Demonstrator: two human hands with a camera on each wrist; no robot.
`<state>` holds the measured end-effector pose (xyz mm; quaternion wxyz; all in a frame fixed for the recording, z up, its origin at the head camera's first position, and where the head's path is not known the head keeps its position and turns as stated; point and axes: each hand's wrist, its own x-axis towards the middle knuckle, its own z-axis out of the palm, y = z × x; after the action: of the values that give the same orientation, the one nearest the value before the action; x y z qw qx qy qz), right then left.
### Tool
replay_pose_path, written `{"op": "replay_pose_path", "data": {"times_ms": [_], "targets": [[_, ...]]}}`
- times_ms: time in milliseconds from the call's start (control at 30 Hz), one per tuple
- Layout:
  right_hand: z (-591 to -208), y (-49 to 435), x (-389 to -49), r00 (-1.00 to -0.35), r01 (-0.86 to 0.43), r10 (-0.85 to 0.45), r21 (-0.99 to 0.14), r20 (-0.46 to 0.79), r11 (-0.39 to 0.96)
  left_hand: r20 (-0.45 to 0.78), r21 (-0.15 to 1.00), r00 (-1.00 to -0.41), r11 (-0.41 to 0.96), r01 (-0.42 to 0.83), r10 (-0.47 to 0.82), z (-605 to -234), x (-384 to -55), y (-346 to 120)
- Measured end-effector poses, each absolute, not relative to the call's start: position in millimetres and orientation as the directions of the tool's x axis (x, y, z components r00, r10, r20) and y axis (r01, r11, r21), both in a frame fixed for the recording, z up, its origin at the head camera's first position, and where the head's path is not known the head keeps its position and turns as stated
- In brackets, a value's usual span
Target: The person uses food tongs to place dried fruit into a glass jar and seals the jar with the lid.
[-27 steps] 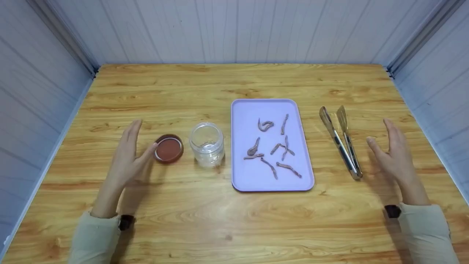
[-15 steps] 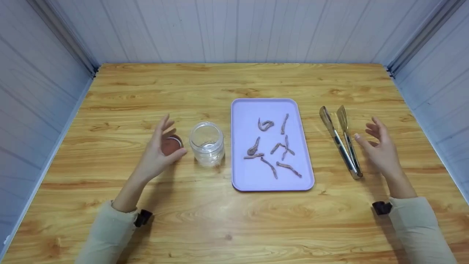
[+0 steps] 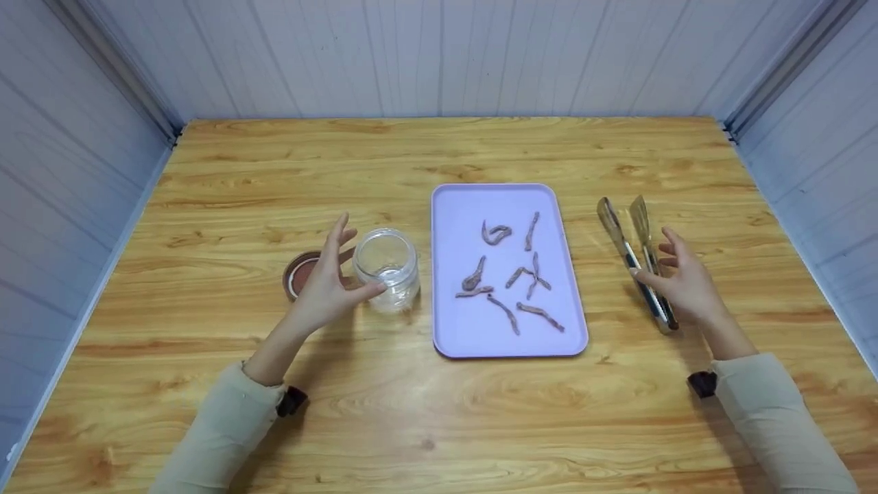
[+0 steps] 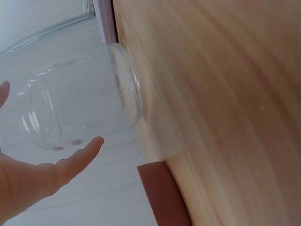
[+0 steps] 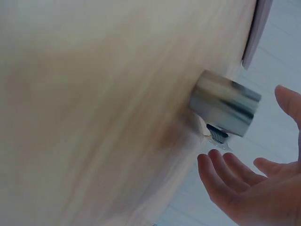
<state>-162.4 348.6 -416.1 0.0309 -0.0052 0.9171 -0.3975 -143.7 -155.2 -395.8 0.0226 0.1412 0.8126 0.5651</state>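
Note:
A clear, lidless jar (image 3: 396, 296) stands upright left of the tray. My left hand (image 3: 321, 291) is spread at the jar's left side, its thumb overlapping the wall in the head view. In the left wrist view the thumb and a finger flank the jar (image 4: 82, 89); contact cannot be told. Partly behind that hand lies a reddish-brown lid (image 3: 293, 274). On the right, metal tongs (image 3: 649, 299) rest on the table with their arms spread. My right hand (image 3: 689, 288) hovers over them, fingers loosely bent; the right wrist view shows a gap to the tongs (image 5: 225, 103).
A lilac tray (image 3: 507, 345) lies between the jar and the tongs. Several thin, twisted brown pieces (image 3: 473, 280) are scattered on it. Pale panel walls (image 3: 439, 58) enclose the wooden table (image 3: 439, 425) at the back and both sides.
My left hand has moved right, past the lid to the jar. My right hand has moved left to the tongs, its fingers bending more. Jar, tray and tongs stay put.

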Motion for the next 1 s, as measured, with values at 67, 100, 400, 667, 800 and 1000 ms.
{"op": "replay_pose_path", "data": {"times_ms": [67,100,400,667,800,1000], "targets": [[-417,348,-163,-0.997,0.015,-0.047,-0.710,-0.067,0.705,0.108,0.923,-0.959,0.331,0.194,0.262,-393,-143,-152],[-418,348,-164,-0.996,0.015,-0.050,-0.701,-0.072,0.713,0.104,0.925,-0.958,0.328,0.191,0.266,-391,-142,-151],[-424,346,-170,-0.996,-0.015,-0.066,-0.638,-0.057,0.770,0.087,0.911,-0.963,0.370,0.180,0.255,-371,-135,-139],[-427,345,-174,-0.995,-0.013,-0.069,-0.607,-0.069,0.795,0.081,0.921,-0.967,0.353,0.165,0.242,-377,-137,-140],[-427,347,-174,-0.996,-0.031,-0.077,-0.617,-0.049,0.786,0.084,0.919,-0.967,0.357,0.170,0.242,-393,-145,-144],[-424,351,-172,-0.996,-0.032,-0.073,-0.613,-0.042,0.789,0.107,0.910,-0.966,0.369,0.192,0.237,-407,-151,-148]]}}
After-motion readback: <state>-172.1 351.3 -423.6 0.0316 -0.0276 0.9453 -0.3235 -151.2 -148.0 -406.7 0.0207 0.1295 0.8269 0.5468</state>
